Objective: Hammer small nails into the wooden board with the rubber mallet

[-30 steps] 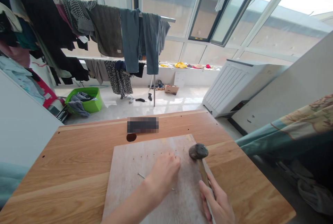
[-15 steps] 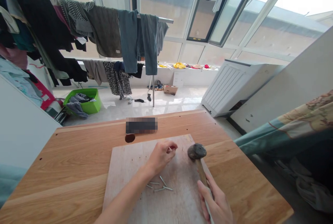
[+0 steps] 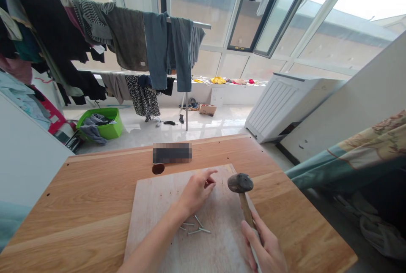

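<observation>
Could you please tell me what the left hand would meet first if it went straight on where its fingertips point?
The left hand would probably meet what looks like a thin upright nail, with the hammer beyond; depth is unclear.

The flat wooden worktop (image 3: 79, 197) is orange-brown, with lighter and darker stripes of grain. The rectangular wooden board (image 3: 149, 214) on it is paler, pinkish grey with whitish smears, and the thin metal nails (image 3: 198, 221) are silver-grey. At the right edge of this board, the hammer (image 3: 240, 183) has a blackish-grey head and a light brown wooden handle. Beyond the worktop's far edge, the plastic tub (image 3: 113, 130) is bright green, and the hanging cloth garment (image 3: 141, 95) is black with small white specks. Beyond the right edge, the cloth curtain (image 3: 349, 159) is teal, with a patterned beige band.
</observation>
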`<control>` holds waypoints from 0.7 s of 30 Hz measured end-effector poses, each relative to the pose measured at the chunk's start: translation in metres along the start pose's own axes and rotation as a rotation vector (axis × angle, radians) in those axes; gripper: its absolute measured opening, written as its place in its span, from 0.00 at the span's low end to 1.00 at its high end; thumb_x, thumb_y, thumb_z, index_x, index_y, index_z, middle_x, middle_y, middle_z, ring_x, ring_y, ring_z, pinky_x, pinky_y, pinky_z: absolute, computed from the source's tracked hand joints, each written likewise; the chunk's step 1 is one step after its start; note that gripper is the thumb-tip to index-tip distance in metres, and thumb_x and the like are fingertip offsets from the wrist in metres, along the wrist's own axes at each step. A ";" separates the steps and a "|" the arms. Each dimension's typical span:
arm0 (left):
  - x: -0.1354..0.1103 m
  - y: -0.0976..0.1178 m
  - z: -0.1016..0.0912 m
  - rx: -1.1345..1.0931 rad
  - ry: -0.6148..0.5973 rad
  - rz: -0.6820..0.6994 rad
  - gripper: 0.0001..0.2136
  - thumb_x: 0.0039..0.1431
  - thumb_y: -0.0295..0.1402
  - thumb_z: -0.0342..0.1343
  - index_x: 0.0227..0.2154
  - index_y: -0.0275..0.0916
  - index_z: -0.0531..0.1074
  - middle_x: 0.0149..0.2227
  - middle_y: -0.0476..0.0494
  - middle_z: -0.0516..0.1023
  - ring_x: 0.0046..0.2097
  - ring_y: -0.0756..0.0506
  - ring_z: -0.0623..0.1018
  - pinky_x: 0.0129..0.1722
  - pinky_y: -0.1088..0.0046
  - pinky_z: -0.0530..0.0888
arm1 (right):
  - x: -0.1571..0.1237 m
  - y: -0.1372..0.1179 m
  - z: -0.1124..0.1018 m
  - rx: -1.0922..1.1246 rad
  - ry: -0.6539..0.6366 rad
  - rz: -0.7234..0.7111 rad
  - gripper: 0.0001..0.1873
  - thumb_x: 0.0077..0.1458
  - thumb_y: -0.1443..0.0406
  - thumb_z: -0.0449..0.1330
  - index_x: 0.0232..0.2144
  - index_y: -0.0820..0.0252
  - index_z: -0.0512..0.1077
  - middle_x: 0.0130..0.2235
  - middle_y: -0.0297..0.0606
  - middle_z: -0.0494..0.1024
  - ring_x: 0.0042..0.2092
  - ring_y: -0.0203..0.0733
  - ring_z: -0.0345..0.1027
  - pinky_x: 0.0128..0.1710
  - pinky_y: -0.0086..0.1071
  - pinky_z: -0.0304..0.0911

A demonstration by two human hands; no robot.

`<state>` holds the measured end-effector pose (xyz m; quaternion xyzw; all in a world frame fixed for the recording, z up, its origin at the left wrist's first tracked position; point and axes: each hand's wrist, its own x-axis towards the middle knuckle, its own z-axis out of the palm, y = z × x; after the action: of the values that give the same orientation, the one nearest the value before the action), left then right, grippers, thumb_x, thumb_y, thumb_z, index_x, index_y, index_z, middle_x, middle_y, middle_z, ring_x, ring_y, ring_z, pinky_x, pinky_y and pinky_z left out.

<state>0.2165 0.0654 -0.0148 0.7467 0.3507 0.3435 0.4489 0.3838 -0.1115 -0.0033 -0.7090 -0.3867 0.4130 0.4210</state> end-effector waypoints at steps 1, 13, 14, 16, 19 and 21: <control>0.001 0.001 0.000 -0.012 0.004 -0.015 0.21 0.59 0.21 0.59 0.55 0.41 0.76 0.37 0.46 0.85 0.37 0.46 0.82 0.43 0.71 0.76 | -0.001 -0.005 0.001 -0.003 -0.012 -0.013 0.40 0.64 0.41 0.55 0.63 0.68 0.66 0.13 0.20 0.60 0.14 0.33 0.50 0.15 0.28 0.50; 0.002 -0.001 0.002 -0.040 0.020 -0.025 0.24 0.56 0.18 0.58 0.56 0.39 0.74 0.36 0.46 0.85 0.36 0.46 0.82 0.41 0.71 0.75 | -0.003 -0.053 0.017 -0.241 -0.174 -0.032 0.38 0.68 0.47 0.48 0.65 0.73 0.64 0.14 0.20 0.59 0.15 0.36 0.56 0.17 0.27 0.56; 0.002 -0.002 0.003 -0.046 0.020 -0.019 0.24 0.56 0.18 0.58 0.56 0.39 0.74 0.36 0.46 0.85 0.36 0.46 0.81 0.41 0.71 0.75 | -0.002 -0.053 0.017 -0.246 -0.171 -0.037 0.39 0.68 0.47 0.48 0.65 0.74 0.64 0.14 0.20 0.59 0.14 0.36 0.56 0.17 0.27 0.56; 0.003 -0.004 0.004 -0.057 0.016 -0.007 0.24 0.56 0.18 0.57 0.56 0.39 0.74 0.37 0.46 0.85 0.36 0.47 0.81 0.41 0.71 0.75 | -0.002 -0.050 0.019 -0.255 -0.175 -0.039 0.40 0.68 0.47 0.48 0.66 0.75 0.63 0.13 0.20 0.59 0.14 0.36 0.57 0.17 0.27 0.57; 0.003 -0.001 0.001 -0.043 -0.009 -0.017 0.25 0.56 0.20 0.59 0.57 0.38 0.72 0.39 0.45 0.85 0.37 0.46 0.81 0.42 0.71 0.76 | -0.004 -0.038 0.019 -0.216 -0.146 -0.057 0.40 0.66 0.45 0.49 0.64 0.73 0.66 0.13 0.18 0.57 0.13 0.35 0.54 0.15 0.26 0.55; 0.000 0.006 -0.008 0.013 -0.045 -0.028 0.27 0.56 0.23 0.63 0.59 0.37 0.69 0.43 0.42 0.84 0.40 0.45 0.81 0.43 0.70 0.77 | -0.006 -0.026 0.014 -0.171 -0.096 -0.078 0.41 0.66 0.42 0.49 0.63 0.71 0.68 0.11 0.18 0.56 0.11 0.35 0.53 0.13 0.26 0.55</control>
<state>0.2111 0.0666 -0.0062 0.7522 0.3531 0.3179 0.4567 0.3634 -0.1036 0.0178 -0.7063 -0.4675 0.3951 0.3557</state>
